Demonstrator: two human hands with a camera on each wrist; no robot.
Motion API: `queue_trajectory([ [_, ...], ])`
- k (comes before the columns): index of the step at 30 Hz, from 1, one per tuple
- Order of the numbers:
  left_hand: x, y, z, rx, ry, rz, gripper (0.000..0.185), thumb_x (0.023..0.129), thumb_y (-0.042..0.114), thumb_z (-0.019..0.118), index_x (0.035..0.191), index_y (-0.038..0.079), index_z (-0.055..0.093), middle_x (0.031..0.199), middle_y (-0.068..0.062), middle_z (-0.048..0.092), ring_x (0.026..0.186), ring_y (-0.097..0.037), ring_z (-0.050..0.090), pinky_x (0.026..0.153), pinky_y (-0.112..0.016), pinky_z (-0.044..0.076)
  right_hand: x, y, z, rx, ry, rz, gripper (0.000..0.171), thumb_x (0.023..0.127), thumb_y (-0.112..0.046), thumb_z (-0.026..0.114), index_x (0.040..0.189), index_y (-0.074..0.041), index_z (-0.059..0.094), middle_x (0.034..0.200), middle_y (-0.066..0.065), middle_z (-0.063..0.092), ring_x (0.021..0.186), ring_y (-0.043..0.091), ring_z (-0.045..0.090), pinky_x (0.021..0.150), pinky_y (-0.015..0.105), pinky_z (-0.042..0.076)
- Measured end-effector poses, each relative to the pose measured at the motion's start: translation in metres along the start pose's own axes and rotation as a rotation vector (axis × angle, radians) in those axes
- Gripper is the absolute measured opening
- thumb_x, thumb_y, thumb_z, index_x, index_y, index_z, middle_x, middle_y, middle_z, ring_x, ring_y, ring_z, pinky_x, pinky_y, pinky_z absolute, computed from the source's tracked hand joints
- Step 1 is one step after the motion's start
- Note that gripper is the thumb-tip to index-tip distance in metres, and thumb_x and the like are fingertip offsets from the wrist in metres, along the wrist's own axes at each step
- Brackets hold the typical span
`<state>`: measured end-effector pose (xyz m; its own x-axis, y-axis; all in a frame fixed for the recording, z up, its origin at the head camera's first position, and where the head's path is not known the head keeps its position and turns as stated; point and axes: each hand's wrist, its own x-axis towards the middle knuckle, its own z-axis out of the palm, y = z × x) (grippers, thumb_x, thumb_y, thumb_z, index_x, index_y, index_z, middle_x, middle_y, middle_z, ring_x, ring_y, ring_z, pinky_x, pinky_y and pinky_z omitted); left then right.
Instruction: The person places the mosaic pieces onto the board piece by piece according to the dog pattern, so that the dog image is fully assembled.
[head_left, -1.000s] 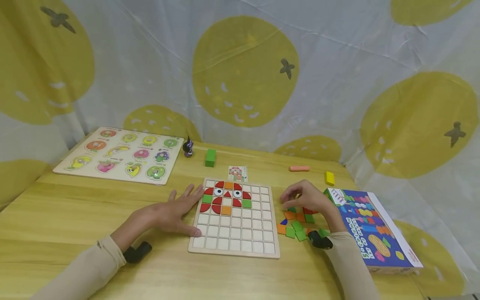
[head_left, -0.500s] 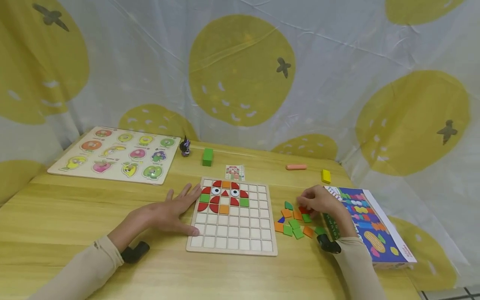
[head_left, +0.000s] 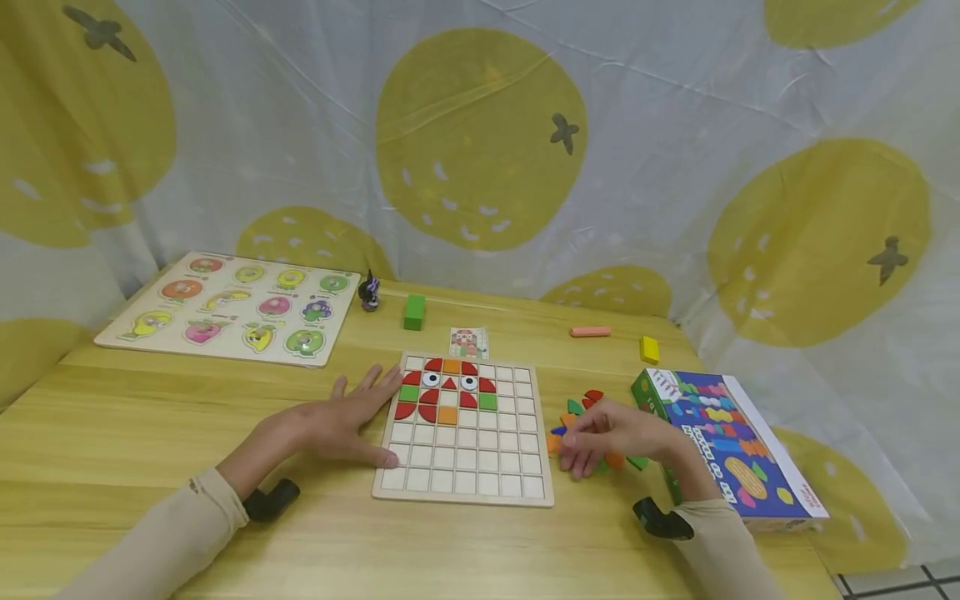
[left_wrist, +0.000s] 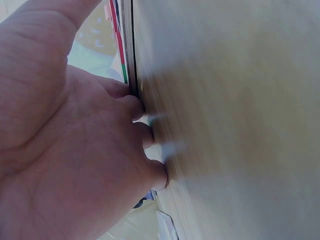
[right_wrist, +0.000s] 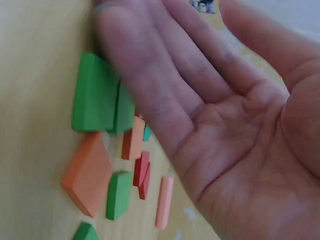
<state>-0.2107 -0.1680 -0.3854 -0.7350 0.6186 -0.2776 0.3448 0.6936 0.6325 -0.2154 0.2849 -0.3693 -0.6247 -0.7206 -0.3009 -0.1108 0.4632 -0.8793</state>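
The left hand (head_left: 330, 425) lies flat, steadying the board (head_left: 465, 483); the right hand (head_left: 611, 433), fingers relaxed, touches the tiles (right_wrist: 95, 92) beneath it.

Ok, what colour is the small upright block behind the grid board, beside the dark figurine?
Green: the small upright wooden block shows best in the head view.

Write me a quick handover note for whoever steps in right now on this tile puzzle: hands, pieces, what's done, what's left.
Left hand: flat on the table, fingers against the grid board's left edge.
Right hand: open, holding nothing, fingers over the loose tiles right of the board.
Done: owl-like face of red, orange and green tiles in the top three rows.
Left: every lower row is empty; pattern card lies behind the board.
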Motion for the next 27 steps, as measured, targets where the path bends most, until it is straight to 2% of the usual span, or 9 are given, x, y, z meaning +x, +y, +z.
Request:
queue_trajectory([
  [3,0.001,-0.002,0.000,0.000,0.001,0.010,0.124,0.093,0.054,0.082,0.172,0.001,0.002,0.180,-0.022,-0.007,0.164,-0.047,-0.015,0.125,-0.074,-0.014,0.002,-0.001,0.002,-0.081,0.150,-0.013,0.029,0.113,-0.016,0.058,0.122,0.004,0.077,0.116,0.020,0.079,0.102,0.032,0.077,0.090,0.037,0.065],
  [6,0.002,-0.003,0.000,-0.002,0.002,0.020,0.123,0.093,0.053,0.082,0.172,0.000,0.003,0.180,-0.023,-0.007,0.163,-0.048,-0.015,0.124,-0.074,-0.015,-0.006,-0.002,-0.003,-0.169,0.268,0.005,0.029,0.113,-0.019,0.059,0.110,-0.001,0.080,0.105,0.015,0.080,0.092,0.030,0.075,0.082,0.036,0.065],
  [8,0.003,-0.003,0.000,-0.004,0.001,0.020,0.123,0.093,0.054,0.082,0.172,0.000,0.003,0.180,-0.023,-0.006,0.163,-0.048,-0.015,0.124,-0.074,-0.015,-0.019,0.000,-0.005,-0.169,0.247,0.025,0.032,0.113,-0.018,0.058,0.100,-0.001,0.081,0.093,0.016,0.079,0.082,0.033,0.076,0.073,0.041,0.067],
  [12,0.001,-0.003,0.000,-0.009,0.000,0.007,0.124,0.093,0.054,0.082,0.172,0.001,0.003,0.180,-0.022,-0.006,0.164,-0.047,-0.015,0.124,-0.074,-0.015,-0.043,0.006,-0.006,-0.153,0.117,0.092,0.037,0.113,-0.016,0.058,0.089,-0.001,0.081,0.079,0.017,0.078,0.068,0.031,0.075,0.061,0.042,0.065],
  [14,0.000,-0.004,0.000,-0.015,0.002,0.002,0.124,0.093,0.054,0.082,0.173,0.002,0.003,0.180,-0.023,-0.006,0.164,-0.047,-0.015,0.124,-0.074,-0.015,-0.044,0.010,-0.004,-0.155,0.090,0.093,0.034,0.112,-0.016,0.059,0.091,-0.001,0.081,0.080,0.016,0.078,0.068,0.028,0.075,0.063,0.038,0.065],
  [16,-0.002,-0.004,-0.001,-0.021,0.002,0.005,0.123,0.093,0.053,0.082,0.173,0.002,0.003,0.180,-0.023,-0.006,0.164,-0.047,-0.015,0.124,-0.074,-0.015,-0.036,0.013,-0.003,-0.162,0.123,0.075,0.030,0.111,-0.016,0.061,0.094,-0.001,0.081,0.082,0.015,0.078,0.071,0.027,0.073,0.067,0.032,0.064],
  [20,-0.002,-0.006,-0.001,-0.027,0.002,0.020,0.121,0.094,0.053,0.081,0.172,0.001,0.004,0.180,-0.022,-0.006,0.164,-0.047,-0.015,0.124,-0.074,-0.016,-0.013,0.013,-0.005,-0.226,0.295,0.024,0.020,0.109,-0.013,0.065,0.103,0.000,0.079,0.090,0.012,0.077,0.080,0.028,0.070,0.075,0.028,0.061],
  [22,-0.001,-0.004,0.000,-0.032,-0.001,0.030,0.121,0.094,0.053,0.081,0.172,0.001,0.004,0.180,-0.022,-0.006,0.164,-0.048,-0.015,0.124,-0.074,-0.015,-0.009,0.012,-0.008,-0.264,0.401,0.020,0.017,0.108,-0.010,0.066,0.105,0.002,0.078,0.092,0.012,0.077,0.082,0.029,0.069,0.075,0.029,0.060],
  [27,0.000,-0.001,0.001,-0.034,-0.002,0.030,0.121,0.094,0.052,0.081,0.172,0.001,0.005,0.180,-0.022,-0.005,0.163,-0.049,-0.014,0.124,-0.075,-0.014,-0.001,0.018,-0.013,-0.422,0.699,0.103,0.016,0.102,-0.006,0.074,0.113,0.004,0.077,0.095,0.013,0.077,0.083,0.028,0.069,0.073,0.033,0.058],
])
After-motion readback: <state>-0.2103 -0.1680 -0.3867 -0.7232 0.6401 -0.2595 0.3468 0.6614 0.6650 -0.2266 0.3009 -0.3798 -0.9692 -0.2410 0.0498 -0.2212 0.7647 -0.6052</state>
